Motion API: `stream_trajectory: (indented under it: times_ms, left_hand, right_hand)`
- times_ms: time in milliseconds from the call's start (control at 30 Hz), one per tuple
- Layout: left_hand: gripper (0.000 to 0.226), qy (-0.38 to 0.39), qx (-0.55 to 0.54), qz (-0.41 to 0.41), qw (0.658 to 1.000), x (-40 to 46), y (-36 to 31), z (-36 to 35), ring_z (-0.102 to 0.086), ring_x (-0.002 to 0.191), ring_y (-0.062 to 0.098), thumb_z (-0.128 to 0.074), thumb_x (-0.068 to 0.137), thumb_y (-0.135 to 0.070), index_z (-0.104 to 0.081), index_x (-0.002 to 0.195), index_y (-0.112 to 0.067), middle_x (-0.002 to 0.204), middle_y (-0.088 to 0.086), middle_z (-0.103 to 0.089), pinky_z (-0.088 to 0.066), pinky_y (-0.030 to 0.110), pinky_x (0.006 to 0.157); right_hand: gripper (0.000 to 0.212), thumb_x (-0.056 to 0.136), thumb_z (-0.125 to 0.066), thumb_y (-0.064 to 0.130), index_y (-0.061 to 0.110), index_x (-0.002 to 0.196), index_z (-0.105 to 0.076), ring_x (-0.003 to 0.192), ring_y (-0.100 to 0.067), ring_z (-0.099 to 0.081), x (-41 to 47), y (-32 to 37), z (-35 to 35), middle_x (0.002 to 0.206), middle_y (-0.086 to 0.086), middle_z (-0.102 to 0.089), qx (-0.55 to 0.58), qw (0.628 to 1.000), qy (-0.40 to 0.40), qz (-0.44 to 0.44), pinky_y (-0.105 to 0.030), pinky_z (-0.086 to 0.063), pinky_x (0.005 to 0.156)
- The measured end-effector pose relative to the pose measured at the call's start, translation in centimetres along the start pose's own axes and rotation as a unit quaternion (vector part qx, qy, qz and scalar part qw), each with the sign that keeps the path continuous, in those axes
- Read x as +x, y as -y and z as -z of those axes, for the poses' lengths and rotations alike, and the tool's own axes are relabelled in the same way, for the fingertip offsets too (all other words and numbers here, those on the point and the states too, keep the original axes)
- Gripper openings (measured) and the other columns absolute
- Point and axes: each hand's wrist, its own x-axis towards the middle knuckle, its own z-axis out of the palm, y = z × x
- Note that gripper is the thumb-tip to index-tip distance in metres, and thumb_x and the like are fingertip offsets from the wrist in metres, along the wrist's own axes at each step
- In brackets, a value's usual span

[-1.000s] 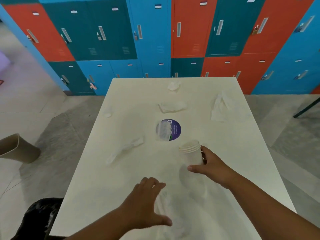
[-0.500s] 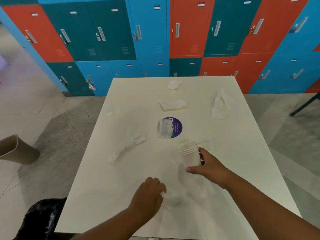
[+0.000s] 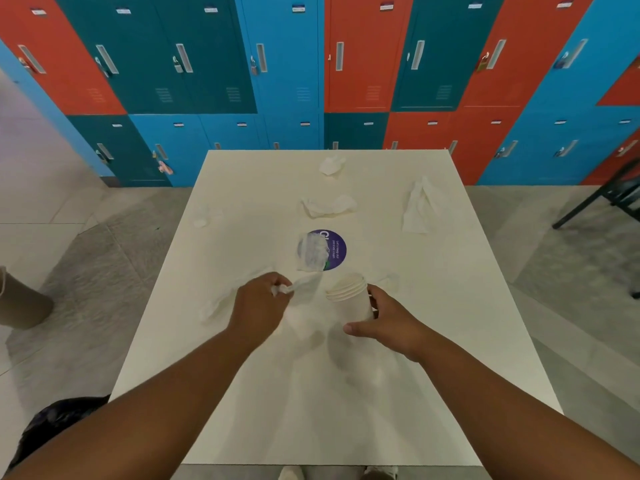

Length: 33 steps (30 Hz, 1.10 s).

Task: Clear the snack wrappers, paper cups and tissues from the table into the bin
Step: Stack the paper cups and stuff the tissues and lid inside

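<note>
**A:** Since a second ago your left hand (image 3: 258,306) has come up off the near end of the table (image 3: 467,306) with a crumpled tissue (image 3: 298,287) pinched in its curled fingers, and it's now right beside the cup stack. Your right hand (image 3: 388,322) hasn't budged, it's still wrapped around the stack of paper cups (image 3: 348,299), which is upright near the table's middle.

**B:** So you're mid-gather, I reckon. Looks like the tissue is headed into the top cup, so you'd need to tip it over the rim and push it down. Or just carry both to the bin.

**A:** Which bin, though? There's a black bag (image 3: 52,424) at the lower left, cut off by your arm, and a tan bin (image 3: 20,303) half out of frame on the floor.

**B:** Can't tell. Plenty's left too: a clear wrapper (image 3: 311,252) on the purple sticker (image 3: 336,249), and a long tissue (image 3: 221,303) partly hidden behind your left hand. White on white, so small scraps are hard to make out.
</note>
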Motion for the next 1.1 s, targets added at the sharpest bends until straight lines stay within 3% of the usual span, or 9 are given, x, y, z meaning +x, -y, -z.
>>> stream_trajectory:
  times_ms: [133, 200, 333, 400, 533, 667, 833, 933, 1100]
  left_hand:
    - [0.01, 0.005, -0.011, -0.021, 1.0, 1.8, -2.8, -0.2, -0.059, 0.066, 0.001, -0.068, 0.089, -0.02, -0.071, 0.082, -0.026, 0.071, -0.013, -0.065, -0.038, 0.008, 0.058]
    - [0.017, 0.032, -0.002, -0.046, 0.998, 2.5, -4.5, -0.3, -0.06, 0.072, 0.003, -0.064, 0.09, -0.015, -0.07, 0.084, -0.03, 0.077, -0.016, -0.066, -0.042, 0.013, 0.064]
    - [0.015, 0.139, 0.049, -0.091, 0.985, 3.6, -7.4, -1.0, -0.063, 0.091, 0.017, -0.066, 0.089, -0.017, -0.072, 0.095, -0.029, 0.102, -0.001, -0.07, -0.046, 0.022, 0.072]
    - [0.023, 0.181, 0.026, -0.097, 0.978, 3.9, -8.8, -1.3, -0.061, 0.098, 0.017, -0.074, 0.085, -0.022, -0.069, 0.106, -0.03, 0.111, -0.002, -0.065, -0.046, 0.019, 0.073]
    - [0.034, 0.24, -0.124, -0.041, 0.962, 4.4, -10.9, -1.3, -0.068, 0.084, 0.013, -0.081, 0.076, -0.017, -0.063, 0.103, -0.027, 0.098, 0.0, -0.07, -0.051, 0.019, 0.063]
    - [0.016, 0.225, -0.172, -0.016, 0.959, 5.1, -11.6, -1.7, -0.068, 0.079, 0.016, -0.076, 0.082, -0.013, -0.069, 0.094, -0.02, 0.083, 0.001, -0.075, -0.057, 0.036, 0.076]
    - [0.01, 0.259, -0.095, -0.017, 0.961, 5.0, -13.1, -4.6, -0.07, 0.089, 0.011, -0.069, 0.088, -0.019, -0.07, 0.091, -0.028, 0.084, -0.01, -0.076, -0.058, 0.03, 0.078]
    - [0.014, 0.251, -0.138, 0.019, 0.958, 5.6, -13.7, -5.3, -0.072, 0.087, 0.006, -0.061, 0.091, -0.016, -0.067, 0.098, -0.026, 0.088, -0.01, -0.078, -0.054, 0.031, 0.076]
    - [0.022, 0.121, -0.269, 0.087, 0.951, 7.4, -12.0, -3.9, -0.075, 0.086, 0.016, -0.048, 0.094, -0.003, -0.066, 0.101, -0.015, 0.093, 0.0, -0.078, -0.052, 0.026, 0.061]
  right_hand:
    - [0.087, 0.073, -0.094, 0.022, 0.034, 0.144, -0.044, 0.118, -0.009, -0.061, -0.1, 0.4, 0.1, 0.133, 0.009, -0.06, -0.02, 1.0, 0.002, -0.001, -0.028, -0.059, 0.088]
    - [0.093, 0.073, -0.093, 0.022, 0.03, 0.15, -0.042, 0.119, -0.012, -0.061, -0.1, 0.7, 0.2, 0.136, 0.006, -0.06, -0.027, 1.0, -0.001, 0.0, -0.03, -0.06, 0.088]
    - [0.096, 0.071, -0.093, 0.026, 0.031, 0.152, -0.041, 0.121, -0.017, -0.062, -0.2, 1.1, 0.8, 0.138, 0.004, -0.06, -0.037, 0.999, -0.006, 0.006, -0.043, -0.059, 0.098]
    - [0.095, 0.07, -0.093, 0.028, 0.033, 0.151, -0.041, 0.12, -0.018, -0.063, -0.3, 1.2, 1.2, 0.136, 0.005, -0.061, -0.038, 0.999, -0.007, 0.009, -0.045, -0.059, 0.098]
    - [0.095, 0.07, -0.093, 0.029, 0.034, 0.15, -0.042, 0.118, -0.015, -0.062, -0.4, 1.2, 2.3, 0.135, 0.008, -0.061, -0.042, 0.999, -0.016, 0.011, -0.042, -0.059, 0.097]
    - [0.093, 0.071, -0.093, 0.028, 0.034, 0.149, -0.043, 0.117, -0.013, -0.063, -0.6, 1.1, 3.6, 0.134, 0.009, -0.061, -0.038, 0.999, -0.016, 0.016, -0.039, -0.06, 0.095]
    - [0.09, 0.073, -0.092, 0.013, 0.029, 0.148, -0.046, 0.112, -0.011, -0.066, -0.3, 0.9, 5.3, 0.132, 0.005, -0.064, -0.001, 1.0, -0.007, 0.024, -0.027, -0.062, 0.081]
    - [0.089, 0.073, -0.092, 0.012, 0.03, 0.148, -0.045, 0.114, -0.013, -0.065, -0.1, 0.6, 6.7, 0.132, 0.005, -0.063, 0.009, 1.0, -0.001, 0.023, -0.026, -0.061, 0.08]
    - [0.087, 0.074, -0.092, 0.014, 0.034, 0.145, -0.046, 0.114, -0.008, -0.065, 0.3, 0.0, 9.1, 0.134, 0.008, -0.062, 0.009, 0.999, 0.015, 0.028, -0.023, -0.061, 0.08]
